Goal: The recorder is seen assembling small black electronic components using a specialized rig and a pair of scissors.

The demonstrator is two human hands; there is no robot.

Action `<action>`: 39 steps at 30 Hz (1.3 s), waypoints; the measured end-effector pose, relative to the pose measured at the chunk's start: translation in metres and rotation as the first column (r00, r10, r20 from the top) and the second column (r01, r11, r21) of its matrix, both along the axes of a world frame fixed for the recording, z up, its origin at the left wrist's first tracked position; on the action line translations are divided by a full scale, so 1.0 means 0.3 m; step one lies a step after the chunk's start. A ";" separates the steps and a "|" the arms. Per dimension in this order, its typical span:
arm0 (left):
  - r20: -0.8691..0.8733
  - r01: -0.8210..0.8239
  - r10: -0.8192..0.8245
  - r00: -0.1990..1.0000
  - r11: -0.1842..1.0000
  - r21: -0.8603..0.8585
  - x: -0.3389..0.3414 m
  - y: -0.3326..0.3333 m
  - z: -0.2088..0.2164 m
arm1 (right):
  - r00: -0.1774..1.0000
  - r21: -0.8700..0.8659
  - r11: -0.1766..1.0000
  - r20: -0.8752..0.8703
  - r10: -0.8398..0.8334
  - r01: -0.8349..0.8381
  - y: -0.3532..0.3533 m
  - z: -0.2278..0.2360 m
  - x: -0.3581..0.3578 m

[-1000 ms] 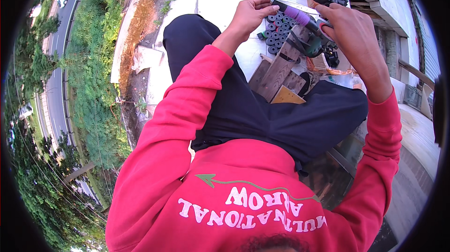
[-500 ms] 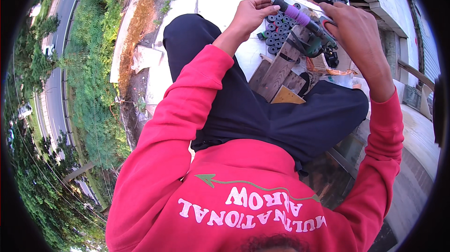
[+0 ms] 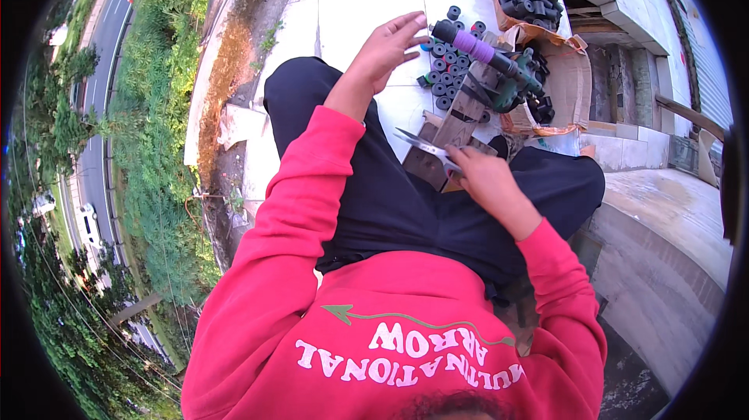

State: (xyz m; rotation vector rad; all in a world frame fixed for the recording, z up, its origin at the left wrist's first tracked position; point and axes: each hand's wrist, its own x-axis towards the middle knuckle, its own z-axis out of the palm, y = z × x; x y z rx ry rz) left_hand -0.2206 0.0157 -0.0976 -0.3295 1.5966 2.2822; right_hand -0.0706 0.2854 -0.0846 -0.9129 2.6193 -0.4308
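My left hand [image 3: 385, 51] has its fingers stretched out and apart, just left of the black tip of a purple-wrapped shaft [image 3: 480, 49]. That shaft slants out of a dark green metal tool [image 3: 515, 90] standing on a wooden board [image 3: 462, 115]. Over my lap, my right hand [image 3: 490, 179] is closed on a pair of scissors [image 3: 425, 144]. Their blades point left, toward my left knee; the handles are mostly covered by my fingers. Small black rolls [image 3: 446, 76] stand in rows on the tiles behind the board.
An orange-edged carton [image 3: 499, 10] full of black rolls stands at the far right. Nearer is an opened carton [image 3: 573, 80] with more black pieces. A concrete ledge [image 3: 663, 201] runs along the right side, and bushes [image 3: 160, 108] and a road lie below on the left.
My right hand has come back from the shaft to my lap with the scissors. My left hand has moved off the shaft's tip, slightly left, and its fingers have spread.
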 end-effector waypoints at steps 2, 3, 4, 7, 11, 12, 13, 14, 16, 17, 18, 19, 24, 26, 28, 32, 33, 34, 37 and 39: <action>0.003 0.074 -0.074 0.997 0.997 0.020 0.008 0.028 -0.003 | 0.997 0.067 0.998 -0.072 0.003 0.002 -0.024 -0.041 0.042; 0.021 0.060 -0.061 0.998 0.997 0.043 0.012 0.044 0.001 | 0.996 0.059 0.998 -0.086 -0.004 0.009 -0.023 -0.051 0.047; 0.050 0.051 -0.055 0.997 0.996 0.073 0.012 0.058 0.007 | 0.997 0.098 0.995 -0.074 -0.007 0.014 -0.018 -0.056 0.052; 0.040 0.027 -0.034 0.999 0.986 0.165 -0.008 0.069 -0.015 | 0.997 0.136 0.991 -0.080 0.012 -0.001 -0.007 -0.050 0.072; 0.104 -0.051 0.034 0.994 0.985 0.162 -0.010 0.087 -0.010 | 0.997 0.133 0.991 -0.069 0.041 -0.031 -0.017 -0.005 0.070; 0.138 -0.064 0.039 0.990 0.981 0.181 -0.011 0.091 -0.001 | 0.999 0.103 0.994 -0.037 0.029 -0.025 -0.016 0.022 0.056; 0.156 -0.073 0.044 0.987 0.980 0.185 -0.012 0.098 0.010 | 1.000 0.025 1.000 0.024 -0.014 0.013 -0.012 0.054 0.022; 0.163 -0.102 0.071 0.984 0.976 0.191 -0.010 0.090 -0.003 | 1.000 0.019 1.000 0.008 -0.014 0.014 -0.011 0.083 -0.020; 0.093 -0.159 0.153 0.984 0.985 0.065 -0.013 0.087 -0.036 | 0.969 -0.427 0.891 -0.112 -0.219 0.152 -0.009 0.140 -0.118; 0.082 -0.157 0.152 0.985 0.986 0.060 -0.013 0.083 -0.039 | 0.942 -0.478 0.854 -0.139 -0.306 0.207 -0.005 0.174 -0.176; 0.095 -0.179 0.173 0.980 0.982 0.066 -0.014 0.074 -0.041 | 0.907 -0.529 0.809 -0.159 -0.390 0.255 0.000 0.209 -0.239; 0.108 -0.199 0.191 0.976 0.977 0.075 -0.016 0.069 -0.040 | 0.884 -0.475 0.831 -0.201 -0.422 0.288 0.015 0.244 -0.302; 0.139 -0.168 0.164 0.977 0.986 0.022 -0.020 0.064 -0.037 | 0.841 -0.369 0.908 -0.412 -0.350 0.197 0.090 0.198 -0.488; 0.122 -0.136 0.135 0.983 0.991 0.002 -0.020 0.056 -0.044 | 0.879 -0.408 0.889 -0.321 -0.353 0.208 0.086 0.140 -0.502; 0.123 -0.136 0.136 0.983 0.991 -0.011 -0.017 0.048 -0.046 | 0.869 -0.434 0.881 -0.343 -0.357 0.191 0.071 0.105 -0.501; 0.104 -0.119 0.128 0.986 0.989 -0.091 -0.020 0.034 -0.046 | 0.874 -0.459 0.856 -0.283 -0.395 0.238 0.055 0.077 -0.504; 0.097 -0.127 0.137 0.986 0.986 -0.104 -0.023 0.034 -0.048 | 0.876 -0.484 0.841 -0.263 -0.404 0.242 0.055 0.070 -0.502; 0.094 -0.127 0.138 0.986 0.986 -0.108 -0.027 0.034 -0.051 | 0.879 -0.508 0.825 -0.241 -0.412 0.247 0.054 0.066 -0.503; 0.103 -0.127 0.146 0.984 0.976 -0.174 -0.048 0.041 -0.056 | 0.892 -0.503 0.817 -0.178 -0.415 0.280 0.054 0.061 -0.519; 0.093 -0.140 0.157 0.983 0.977 -0.163 -0.038 0.041 -0.057 | 0.897 -0.502 0.813 -0.146 -0.417 0.296 0.054 0.064 -0.520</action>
